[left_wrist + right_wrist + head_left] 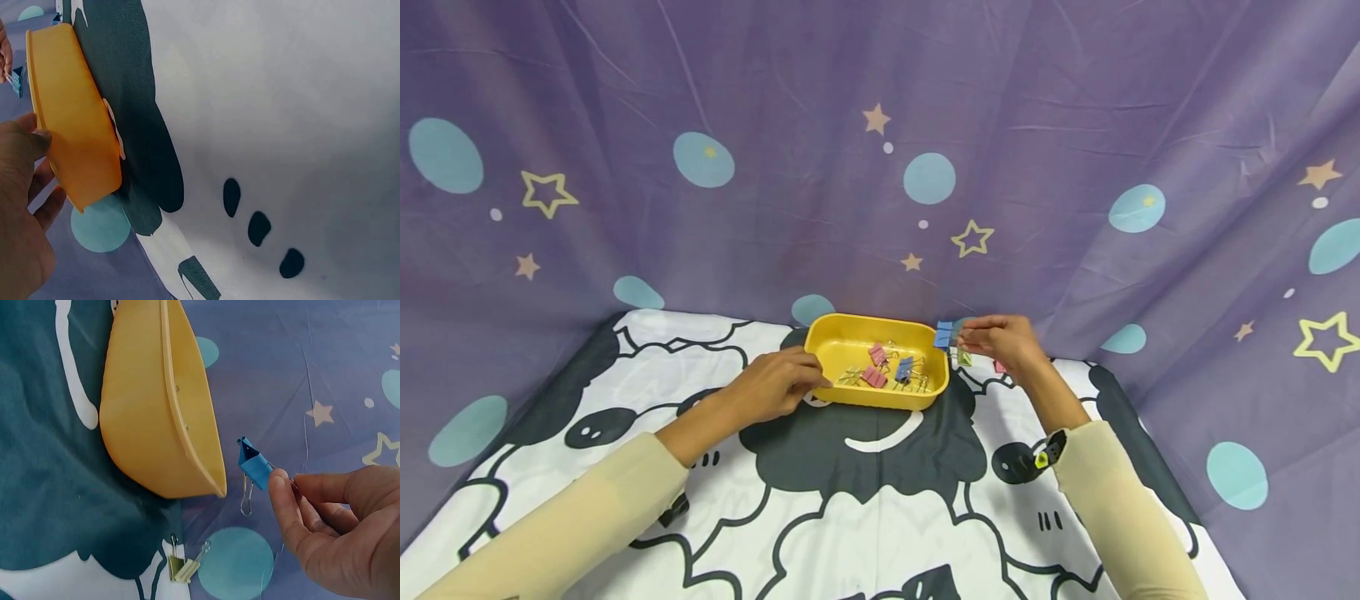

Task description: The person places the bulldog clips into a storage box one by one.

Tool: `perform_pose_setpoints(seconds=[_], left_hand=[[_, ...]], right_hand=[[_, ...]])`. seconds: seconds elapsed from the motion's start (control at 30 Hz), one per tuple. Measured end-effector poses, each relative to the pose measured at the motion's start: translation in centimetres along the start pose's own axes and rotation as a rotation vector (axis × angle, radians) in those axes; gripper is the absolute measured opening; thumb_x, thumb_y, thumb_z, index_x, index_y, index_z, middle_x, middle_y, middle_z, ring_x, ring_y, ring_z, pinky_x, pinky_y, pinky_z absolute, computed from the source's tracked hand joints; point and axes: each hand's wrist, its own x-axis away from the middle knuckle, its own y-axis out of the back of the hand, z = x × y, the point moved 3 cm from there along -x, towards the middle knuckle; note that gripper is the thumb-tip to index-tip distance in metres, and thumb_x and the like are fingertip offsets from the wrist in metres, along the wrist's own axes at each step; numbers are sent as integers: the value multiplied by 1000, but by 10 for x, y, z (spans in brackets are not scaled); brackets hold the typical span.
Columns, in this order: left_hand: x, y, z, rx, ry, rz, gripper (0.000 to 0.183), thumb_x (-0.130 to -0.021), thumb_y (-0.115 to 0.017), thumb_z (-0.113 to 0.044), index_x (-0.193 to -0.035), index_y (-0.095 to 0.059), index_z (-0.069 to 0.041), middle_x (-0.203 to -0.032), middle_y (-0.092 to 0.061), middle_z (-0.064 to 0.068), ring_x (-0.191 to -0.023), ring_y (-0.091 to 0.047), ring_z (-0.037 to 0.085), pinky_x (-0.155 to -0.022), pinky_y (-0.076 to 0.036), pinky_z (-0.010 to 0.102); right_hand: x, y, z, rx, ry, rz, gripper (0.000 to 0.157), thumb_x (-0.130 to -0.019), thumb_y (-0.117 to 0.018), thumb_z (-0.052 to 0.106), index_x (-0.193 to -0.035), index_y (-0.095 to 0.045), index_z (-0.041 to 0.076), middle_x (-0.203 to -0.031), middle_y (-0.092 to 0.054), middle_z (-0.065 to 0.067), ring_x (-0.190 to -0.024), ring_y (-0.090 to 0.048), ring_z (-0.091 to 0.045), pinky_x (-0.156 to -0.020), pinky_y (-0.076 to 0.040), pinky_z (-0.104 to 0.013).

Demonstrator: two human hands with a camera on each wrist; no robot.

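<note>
A yellow plastic tray [880, 400] holds several binder clips, among them pink ones [875, 377], a blue one [905, 367] and pale yellow ones [850, 377]. My left hand [778, 383] grips the tray's left end, its thumb at the rim in the left wrist view. Just off the tray's right end, my right hand [337, 519] pinches a blue binder clip [255, 467] by one wire handle. That clip is raised, its other handle hanging down. Below it, a pale yellow-green binder clip [184, 569] lies on the cloth beside the tray.
A pink binder clip [999, 367] is partly hidden behind my right wrist. The table cloth [820, 533] is white with dark cartoon patterns. A purple curtain [790, 208] with stars and blue spots rises right behind the tray.
</note>
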Motion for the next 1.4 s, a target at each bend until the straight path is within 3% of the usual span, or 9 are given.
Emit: perform_pose_setpoints(seconds=[0.17, 0.3, 0.67, 0.93, 1.4], left_hand=[[0, 0, 0, 1, -7, -7, 26, -93, -84, 3, -108, -92, -17, -105, -82, -2, -99, -71, 18, -82, -65, 38], [0, -1, 0, -3, -6, -8, 26, -93, -84, 3, -108, -92, -17, -106, -82, -3, -99, -71, 17, -81, -64, 38], [0, -1, -2, 5, 2, -5, 24, -94, -84, 2, -108, -92, -17, -106, -82, -2, -99, -71, 18, -82, -65, 38], [0, 0, -2, -2, 11, 1, 24, -94, -85, 1, -108, -92, -17, -105, -81, -3, -99, -71, 17, -82, -65, 38], [2, -1, -1, -1, -5, -17, 23, -94, -84, 1, -108, -91, -16, -106, -82, -2, -101, -73, 19, -83, -65, 38]], right_hand=[[-2, -11, 2, 8, -6, 15, 47, -106, -71, -4, -149, -60, -19, -108, -87, -13, -94, -85, -13, -97, -68, -32], [-5, -19, 3, 44, 2, 30, 46, -106, -71, -4, -149, -61, -18, -118, -85, -18, -94, -84, -12, -101, -67, -36], [-13, -36, 0, 87, 16, 53, 41, -106, -71, -4, -144, -65, -18, -123, -83, -25, -95, -84, -16, -112, -61, -52], [-14, -44, 2, 95, 18, 56, 36, -106, -71, -3, -140, -69, -16, -128, -81, -28, -94, -84, -16, -111, -61, -51], [-16, -75, 8, 102, 2, 79, 30, -105, -72, -5, -134, -74, -13, -130, -80, -30, -101, -86, -25, -110, -62, -51]])
